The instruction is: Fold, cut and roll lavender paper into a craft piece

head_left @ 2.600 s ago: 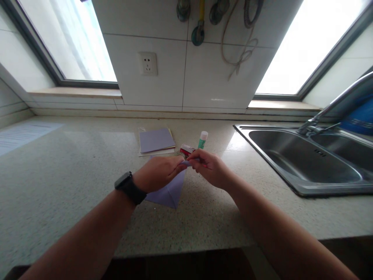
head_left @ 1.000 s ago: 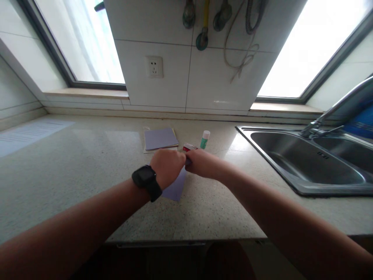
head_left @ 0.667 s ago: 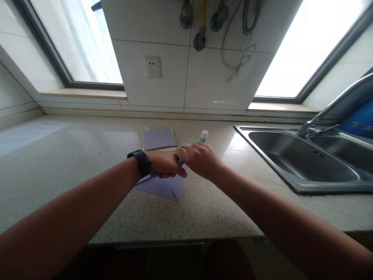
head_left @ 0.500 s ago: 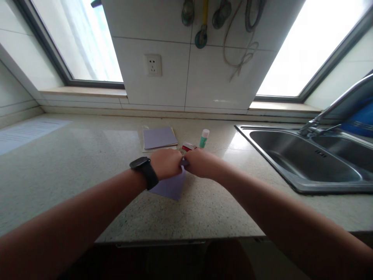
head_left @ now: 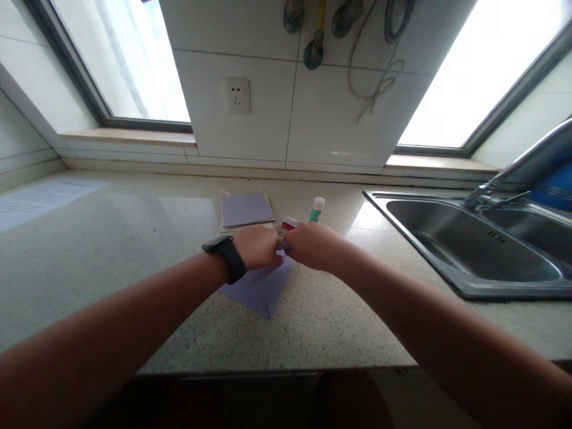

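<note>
A folded lilac paper point(head_left: 261, 289) lies on the speckled counter point(head_left: 111, 250) with one pointed corner toward me. My left hand point(head_left: 258, 247), a black watch on its wrist, and my right hand point(head_left: 313, 246) meet over the paper's far edge. Both pinch that edge with closed fingers, fingertips touching. What the fingers do under the knuckles is hidden. Just beyond my hands sit a small red-and-white object point(head_left: 289, 224) and a green glue stick point(head_left: 317, 210) standing upright.
A stack of lilac paper sheets point(head_left: 247, 210) lies farther back on the counter. A steel sink point(head_left: 469, 247) with a tap point(head_left: 509, 173) is at the right. A printed sheet point(head_left: 40, 199) lies far left. A wall socket point(head_left: 236, 95) and hanging utensils are on the tiles.
My hands have stayed together at the paper's far edge, shifting and pressing along it. The paper has turned a little on the counter, its near point now showing more below my hands.
</note>
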The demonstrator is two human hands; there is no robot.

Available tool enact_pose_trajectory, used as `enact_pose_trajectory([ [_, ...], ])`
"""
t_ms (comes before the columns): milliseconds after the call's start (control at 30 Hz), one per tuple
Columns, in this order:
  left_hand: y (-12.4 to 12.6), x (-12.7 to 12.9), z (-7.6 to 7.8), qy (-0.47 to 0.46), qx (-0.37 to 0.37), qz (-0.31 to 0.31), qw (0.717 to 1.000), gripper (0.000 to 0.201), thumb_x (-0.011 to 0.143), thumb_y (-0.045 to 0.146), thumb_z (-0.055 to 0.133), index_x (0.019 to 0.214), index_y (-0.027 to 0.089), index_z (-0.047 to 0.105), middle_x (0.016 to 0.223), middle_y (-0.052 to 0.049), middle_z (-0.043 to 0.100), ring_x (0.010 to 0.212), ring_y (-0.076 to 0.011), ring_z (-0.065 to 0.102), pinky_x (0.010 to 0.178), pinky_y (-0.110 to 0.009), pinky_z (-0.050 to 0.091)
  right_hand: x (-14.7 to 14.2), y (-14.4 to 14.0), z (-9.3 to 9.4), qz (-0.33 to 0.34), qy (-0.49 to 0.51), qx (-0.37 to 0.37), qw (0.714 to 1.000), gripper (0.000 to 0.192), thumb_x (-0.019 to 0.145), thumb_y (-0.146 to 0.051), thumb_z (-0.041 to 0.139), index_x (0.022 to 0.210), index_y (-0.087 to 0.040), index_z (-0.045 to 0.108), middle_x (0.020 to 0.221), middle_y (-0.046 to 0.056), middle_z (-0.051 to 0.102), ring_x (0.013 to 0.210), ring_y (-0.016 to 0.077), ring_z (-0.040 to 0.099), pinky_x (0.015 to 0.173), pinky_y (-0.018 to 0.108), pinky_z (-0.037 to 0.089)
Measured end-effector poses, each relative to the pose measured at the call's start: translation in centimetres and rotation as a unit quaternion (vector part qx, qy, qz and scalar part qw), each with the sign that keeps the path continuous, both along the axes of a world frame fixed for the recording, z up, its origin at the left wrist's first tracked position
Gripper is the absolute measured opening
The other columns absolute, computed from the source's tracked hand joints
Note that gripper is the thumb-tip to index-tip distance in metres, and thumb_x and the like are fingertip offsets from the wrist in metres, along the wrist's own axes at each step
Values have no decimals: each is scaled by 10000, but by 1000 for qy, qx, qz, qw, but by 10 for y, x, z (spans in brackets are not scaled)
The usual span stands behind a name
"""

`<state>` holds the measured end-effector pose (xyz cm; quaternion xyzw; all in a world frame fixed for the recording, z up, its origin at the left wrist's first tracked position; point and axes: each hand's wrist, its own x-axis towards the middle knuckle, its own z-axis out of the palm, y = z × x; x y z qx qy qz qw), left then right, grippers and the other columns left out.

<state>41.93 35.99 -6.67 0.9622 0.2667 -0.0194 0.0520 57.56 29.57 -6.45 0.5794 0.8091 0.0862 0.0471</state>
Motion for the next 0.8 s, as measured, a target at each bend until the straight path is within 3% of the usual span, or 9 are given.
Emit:
enact_pose_trajectory([
  [133,14,-1,8,46,-88,-13,995,338,824,474,630,692,171,699,601,-38,671,538,-154,590,548,-266,418,-4,-4,-6,-13,-46,60,997,227,967,-115,461,983,-130,687,858,125,717,694,187,625,608,298,351],
  [300,11,-3,10,-14,-10,43,999,300,840,361,537,924,137,718,856,-141,736,730,-230,654,612,-308,401,-9,-9,-4,-3,-58,185,981,151,984,-130,458,1005,-144,607,886,111,697,779,232,614,656,343,323],
  [400,8,-3,10,-30,-7,30,999,285,845,349,542,943,153,724,918,-132,750,785,-224,671,639,-294,416,-11,-11,-4,40,-60,232,970,176,992,-102,426,965,-146,595,935,114,680,860,251,601,736,369,338],
  [533,4,-1,7,-27,-24,-3,999,281,866,384,558,812,175,740,791,-81,750,693,-186,678,592,-262,422,-12,-8,-11,3,-21,155,988,169,961,-85,466,948,-139,625,931,110,697,802,227,626,703,348,361],
  [700,-10,0,-4,-54,104,37,992,284,885,319,531,788,147,736,770,-142,742,705,-285,715,556,-317,438,-10,-4,-10,-92,43,-15,995,239,942,-144,477,984,-120,710,918,165,730,775,253,680,601,321,387],
  [800,-17,0,-8,-52,193,13,980,266,886,191,495,747,155,718,743,-137,737,682,-306,719,524,-331,429,-6,-1,-5,-70,67,-104,990,164,849,-238,622,871,-139,751,810,120,737,680,201,663,558,281,392],
])
